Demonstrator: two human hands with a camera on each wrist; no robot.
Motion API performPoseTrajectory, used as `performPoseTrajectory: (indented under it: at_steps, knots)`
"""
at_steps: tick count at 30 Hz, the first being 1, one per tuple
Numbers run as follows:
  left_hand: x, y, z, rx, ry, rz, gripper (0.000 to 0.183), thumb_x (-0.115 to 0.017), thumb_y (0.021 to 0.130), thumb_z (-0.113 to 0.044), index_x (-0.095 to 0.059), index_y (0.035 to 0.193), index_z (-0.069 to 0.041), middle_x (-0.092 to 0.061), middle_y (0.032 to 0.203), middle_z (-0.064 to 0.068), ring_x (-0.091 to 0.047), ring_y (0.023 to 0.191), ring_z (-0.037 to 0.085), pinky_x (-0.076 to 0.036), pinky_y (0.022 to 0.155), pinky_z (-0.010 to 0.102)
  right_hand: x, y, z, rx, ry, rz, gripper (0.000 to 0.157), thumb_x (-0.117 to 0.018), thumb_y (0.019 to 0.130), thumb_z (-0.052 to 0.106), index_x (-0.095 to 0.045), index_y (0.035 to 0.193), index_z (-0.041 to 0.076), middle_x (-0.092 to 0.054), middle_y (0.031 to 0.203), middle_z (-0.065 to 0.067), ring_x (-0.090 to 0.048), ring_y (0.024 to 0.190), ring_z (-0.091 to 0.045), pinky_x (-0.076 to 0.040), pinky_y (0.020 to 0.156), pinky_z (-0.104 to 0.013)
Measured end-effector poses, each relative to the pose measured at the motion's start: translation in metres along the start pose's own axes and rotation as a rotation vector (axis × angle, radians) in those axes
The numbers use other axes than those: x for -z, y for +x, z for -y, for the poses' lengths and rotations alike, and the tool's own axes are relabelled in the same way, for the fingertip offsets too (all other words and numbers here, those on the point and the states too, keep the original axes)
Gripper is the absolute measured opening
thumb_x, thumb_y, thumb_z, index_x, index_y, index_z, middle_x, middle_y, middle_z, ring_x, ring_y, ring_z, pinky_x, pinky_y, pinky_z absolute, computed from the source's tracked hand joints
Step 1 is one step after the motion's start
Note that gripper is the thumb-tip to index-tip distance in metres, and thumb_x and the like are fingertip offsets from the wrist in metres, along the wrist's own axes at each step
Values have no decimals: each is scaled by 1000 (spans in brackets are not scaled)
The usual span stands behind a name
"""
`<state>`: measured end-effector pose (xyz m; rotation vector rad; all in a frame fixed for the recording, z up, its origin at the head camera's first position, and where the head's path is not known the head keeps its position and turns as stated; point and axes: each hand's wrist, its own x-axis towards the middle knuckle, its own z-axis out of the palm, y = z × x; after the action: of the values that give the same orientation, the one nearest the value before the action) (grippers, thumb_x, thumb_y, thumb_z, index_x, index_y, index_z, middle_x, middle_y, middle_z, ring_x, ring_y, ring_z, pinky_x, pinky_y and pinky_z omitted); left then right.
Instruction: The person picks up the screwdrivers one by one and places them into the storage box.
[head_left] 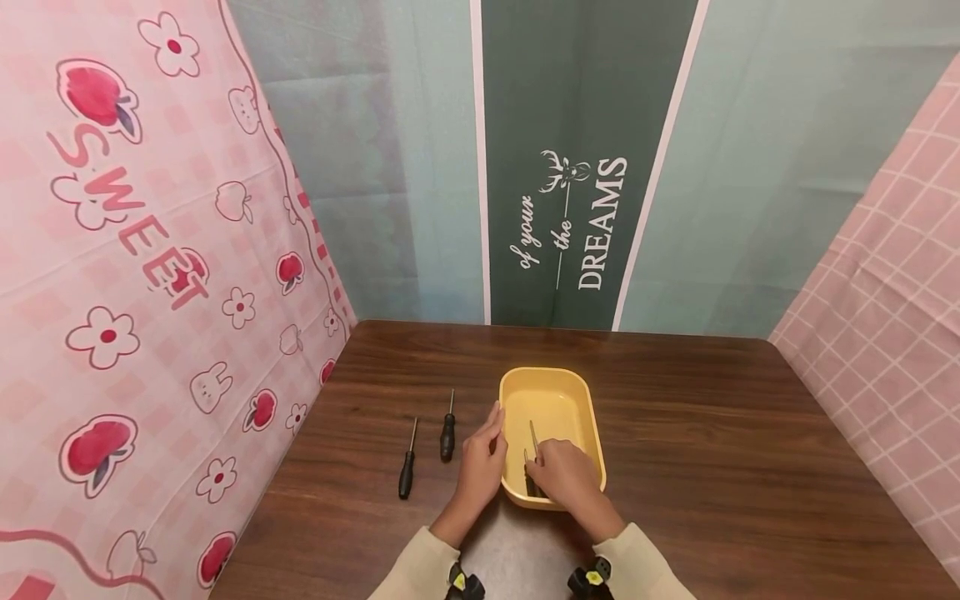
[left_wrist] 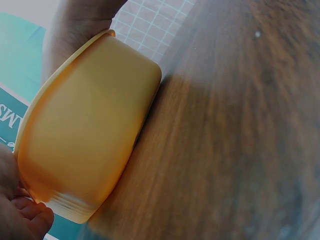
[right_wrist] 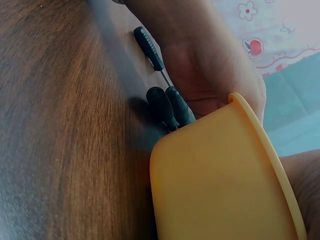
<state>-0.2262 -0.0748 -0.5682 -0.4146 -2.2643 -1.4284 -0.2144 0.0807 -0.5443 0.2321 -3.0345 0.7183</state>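
count: bin (head_left: 552, 379), yellow, ×1. screwdrivers on the table left of it, head view: ×2, the near screwdriver (head_left: 407, 475) and the far screwdriver (head_left: 447, 437). right wrist view: black handles (right_wrist: 148, 49) ×3 outside the bin. tool shafts (head_left: 533, 433) visible inside the bin: ×2; total there uncertain, partly covered. hands ×2: left hand (head_left: 481, 463), right hand (head_left: 562, 471). pale sleeves (head_left: 420, 567) ×2. table (head_left: 712, 433) ×1. hanging cloths (head_left: 360, 167) ×3: left, far, right.
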Motion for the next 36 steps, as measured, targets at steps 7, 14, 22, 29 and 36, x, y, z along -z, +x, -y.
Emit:
performPoseTrajectory:
  at_steps: [7,14,22,29,36]
  knots:
    - [1,-2,1,-5,10,5,38,-54,91,4,-53,128,5,-48,136,15,-47,123,21,-45,92,38,-2,-1,-1,-3,-3,-32,40,-68,83,32,-47,51,19,-40,46,6,-38,41,-12,-28,39,-27]
    - [0,-3,2,-8,26,8,40,-54,90,5,-53,129,2,-49,136,16,-47,123,20,-45,92,38,1,-4,-3,32,6,-122,34,-68,83,29,-49,56,20,-41,49,8,-38,43,-11,-29,41,-27]
    - [1,-2,2,-19,11,-2,38,-54,90,5,-54,128,5,-49,136,15,-48,122,22,-44,94,39,11,-8,-4,46,10,-254,15,-69,81,27,-63,70,19,-46,54,10,-41,48,-9,-34,44,-27]
    - [0,-3,4,-2,14,10,38,-54,90,4,-54,128,5,-48,137,14,-48,123,21,-43,95,39,14,-12,-10,73,38,-352,6,-69,79,22,-67,75,18,-51,61,9,-44,53,-8,-37,47,-28]
    - [-1,-3,5,-7,14,-3,38,-54,90,5,-55,127,5,-49,137,12,-48,123,22,-43,95,39,17,-13,-18,123,67,-500,5,-71,77,16,-67,77,18,-59,70,4,-52,61,-11,-42,51,-31]
